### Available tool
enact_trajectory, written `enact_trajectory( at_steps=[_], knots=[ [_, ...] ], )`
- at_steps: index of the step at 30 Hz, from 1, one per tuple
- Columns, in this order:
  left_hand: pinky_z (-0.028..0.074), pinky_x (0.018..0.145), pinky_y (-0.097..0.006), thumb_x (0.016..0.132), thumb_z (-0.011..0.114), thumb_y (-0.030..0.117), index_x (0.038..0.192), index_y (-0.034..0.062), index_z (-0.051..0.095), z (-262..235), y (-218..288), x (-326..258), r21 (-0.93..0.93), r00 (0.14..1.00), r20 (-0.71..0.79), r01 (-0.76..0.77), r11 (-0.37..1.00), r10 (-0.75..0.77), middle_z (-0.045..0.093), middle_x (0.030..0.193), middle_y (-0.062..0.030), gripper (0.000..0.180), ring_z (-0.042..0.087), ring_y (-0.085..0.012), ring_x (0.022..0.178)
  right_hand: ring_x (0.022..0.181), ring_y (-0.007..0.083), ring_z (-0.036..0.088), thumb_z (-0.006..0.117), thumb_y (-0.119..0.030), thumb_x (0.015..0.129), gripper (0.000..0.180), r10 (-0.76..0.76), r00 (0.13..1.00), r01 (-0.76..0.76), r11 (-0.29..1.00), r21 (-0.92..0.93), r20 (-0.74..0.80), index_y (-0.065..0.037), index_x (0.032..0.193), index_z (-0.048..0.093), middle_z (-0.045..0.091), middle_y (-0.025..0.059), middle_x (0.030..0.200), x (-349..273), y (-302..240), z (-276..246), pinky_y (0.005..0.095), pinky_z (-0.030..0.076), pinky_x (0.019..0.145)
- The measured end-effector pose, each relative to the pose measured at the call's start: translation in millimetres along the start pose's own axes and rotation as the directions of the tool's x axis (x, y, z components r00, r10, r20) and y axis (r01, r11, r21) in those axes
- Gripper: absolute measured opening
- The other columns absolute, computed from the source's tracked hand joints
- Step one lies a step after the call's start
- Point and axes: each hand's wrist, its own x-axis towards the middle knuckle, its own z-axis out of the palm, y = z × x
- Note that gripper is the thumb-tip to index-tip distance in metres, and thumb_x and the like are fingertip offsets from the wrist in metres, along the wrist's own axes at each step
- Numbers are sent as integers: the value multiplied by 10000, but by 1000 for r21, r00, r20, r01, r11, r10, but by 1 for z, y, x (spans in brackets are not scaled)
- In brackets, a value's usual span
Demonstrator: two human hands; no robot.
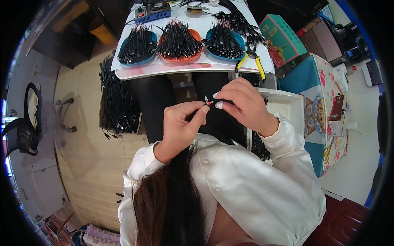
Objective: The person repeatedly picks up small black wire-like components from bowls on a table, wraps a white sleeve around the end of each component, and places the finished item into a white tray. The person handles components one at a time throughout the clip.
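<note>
Far to my left, a chair [26,123] stands on the floor [88,135]. Nearer, a mass of black cables [120,98] fills a container beside my leg. Ahead, at the left of the white bench [143,70], a blue tray [141,62] holds black leads fanned out, with a small blue device [152,15] behind it. My left hand [180,125] is closed, gripping a wire [209,102] between thumb and forefinger above my lap. Beyond it, on the bench, sits an orange tray [193,55], also heaped with leads. The wire's pale and red tips stick up past my left fingertips, in the narrow space between my hands. Just to its right, my right hand [246,102] is open, thumb and forefinger parted and pointing at the tips; I can't tell whether they touch. Past that hand are a second blue tray of leads, then yellow-handled pliers [251,61] at the bench's edge. Farther right come a white box [287,107] and a green box [283,39].
</note>
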Motion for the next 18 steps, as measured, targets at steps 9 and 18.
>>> enact_trajectory(
  at_steps=[9, 18],
  knots=[
    [423, 509, -235, 845, 667, 8, 873, -62, 674, 12, -2, -5, 512, 892, 22, -399, 761, 452, 597, 650, -124, 75, 561, -191, 546, 716, 143, 536, 662, -17, 836, 92, 415, 864, -495, 804, 330, 284, -25, 902, 599, 579, 34, 828, -3, -11, 1, 270, 434, 651],
    [404, 516, -204, 893, 640, 22, 944, -55, 697, 2, -2, -5, -119, 999, 46, 17, 993, -12, 633, 683, -66, 109, 544, -77, 577, 815, 185, 572, 711, -42, 795, 202, 210, 957, -265, 915, 304, 200, -49, 981, 632, 592, 43, 911, 1, -1, -9, 292, 474, 715]
  ],
)
